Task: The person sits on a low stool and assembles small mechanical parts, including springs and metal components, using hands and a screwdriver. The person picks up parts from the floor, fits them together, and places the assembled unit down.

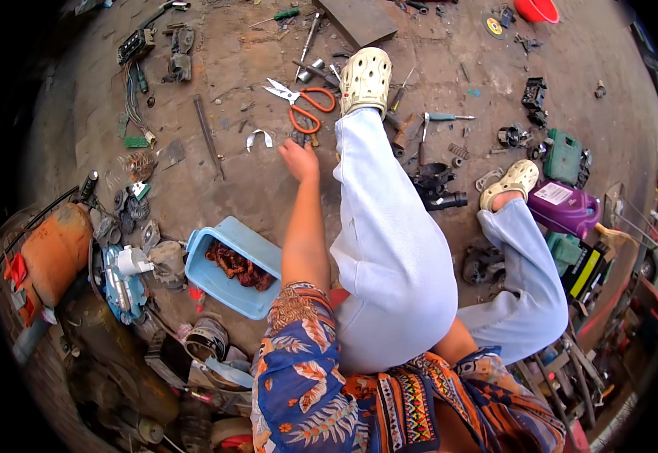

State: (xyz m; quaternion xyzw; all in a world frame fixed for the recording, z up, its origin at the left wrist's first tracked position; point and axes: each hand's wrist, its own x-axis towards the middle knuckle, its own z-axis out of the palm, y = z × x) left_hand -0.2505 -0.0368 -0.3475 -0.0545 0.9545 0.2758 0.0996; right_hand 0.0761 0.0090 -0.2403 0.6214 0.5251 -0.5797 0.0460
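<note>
My left hand (299, 160) reaches forward over the dirt floor with its fingers pointing down at a small dark metal piece (299, 138). That piece lies just below the orange-handled scissors (304, 103). A bent white metal strip (259, 138) lies to the hand's left. The fingertips are hidden by the back of the hand, so a grip cannot be made out. My right hand is hidden behind my light-trousered leg (389, 241); only the upper arm in a patterned sleeve (465, 377) shows.
A blue plastic tub (227, 283) holding rusty red-brown parts sits beside my left elbow. Tools, screwdrivers and metal parts litter the floor ahead. A purple jug (567, 208) and green cases (564, 156) stand on the right. An orange tank (53, 253) and scrap lie on the left.
</note>
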